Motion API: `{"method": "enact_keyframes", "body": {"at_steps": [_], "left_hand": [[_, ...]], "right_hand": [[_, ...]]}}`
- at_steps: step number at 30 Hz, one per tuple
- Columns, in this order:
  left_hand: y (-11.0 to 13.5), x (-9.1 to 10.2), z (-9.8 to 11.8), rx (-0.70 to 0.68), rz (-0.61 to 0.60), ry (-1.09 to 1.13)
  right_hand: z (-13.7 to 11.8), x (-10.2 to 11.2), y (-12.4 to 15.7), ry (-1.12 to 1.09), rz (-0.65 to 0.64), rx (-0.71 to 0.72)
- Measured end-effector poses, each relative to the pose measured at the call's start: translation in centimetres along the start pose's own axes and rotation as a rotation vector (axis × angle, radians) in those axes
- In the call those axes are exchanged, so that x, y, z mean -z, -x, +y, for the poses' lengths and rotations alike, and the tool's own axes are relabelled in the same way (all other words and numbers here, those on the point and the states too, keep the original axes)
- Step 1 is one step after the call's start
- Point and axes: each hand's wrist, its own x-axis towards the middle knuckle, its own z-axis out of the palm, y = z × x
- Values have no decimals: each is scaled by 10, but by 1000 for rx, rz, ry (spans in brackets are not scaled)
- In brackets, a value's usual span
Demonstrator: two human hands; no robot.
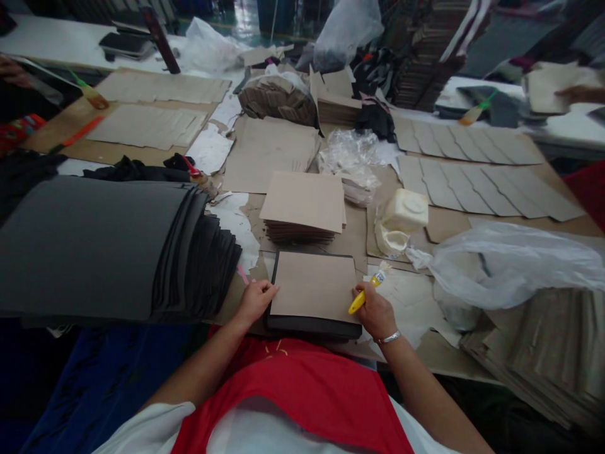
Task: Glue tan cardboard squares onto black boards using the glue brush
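A tan cardboard sheet (314,285) lies on top of a small pile of black sheets (312,326) right in front of me. My left hand (254,301) presses the sheet's left edge, its fingers curled onto it. My right hand (374,311) rests at the sheet's right edge and is closed round a yellow-handled brush (366,292) whose bristles point up and away to the right. A stack of tan cardboard squares (304,207) sits just beyond the sheet.
A thick stack of dark grey sheets (104,246) fills the left. A white glue jug (401,219) stands to the right of the stack. Clear plastic bags (510,261) and brown card piles (543,353) lie at the right. Other people's hands (579,93) work at the far tables.
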Motion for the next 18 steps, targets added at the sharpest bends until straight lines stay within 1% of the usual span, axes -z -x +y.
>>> {"method": "enact_keyframes", "body": {"at_steps": [6,12,18], "left_hand": [[-3,-2,-3,1,43,29],[-1,-3,-3,19,24,9],[-3,-5,-7,19,0,-16]], "right_hand": [[-1,-4,-2,-4,-9,-28],[-4,-2,-1,-5,-48,-88],[-4,-2,0,-15,-90,-136]]}}
